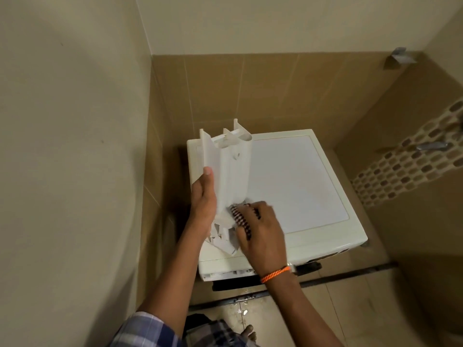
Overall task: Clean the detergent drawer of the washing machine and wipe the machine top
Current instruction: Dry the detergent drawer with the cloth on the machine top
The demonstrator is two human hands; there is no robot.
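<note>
The white detergent drawer (229,171) is out of the machine and held above the washing machine top (295,181), its underside facing me and its long axis pointing away. My left hand (203,204) grips its left side, thumb lying along the edge. My right hand (260,231) holds a dark checked cloth (240,219) bunched in its fingers and presses it against the drawer's near end. An orange thread band sits on that wrist.
The white washing machine stands in a corner between a plain wall on the left and brown tiled walls (250,96) behind and to the right. Taps (431,146) stick out of the right wall. The floor (240,311) below looks wet.
</note>
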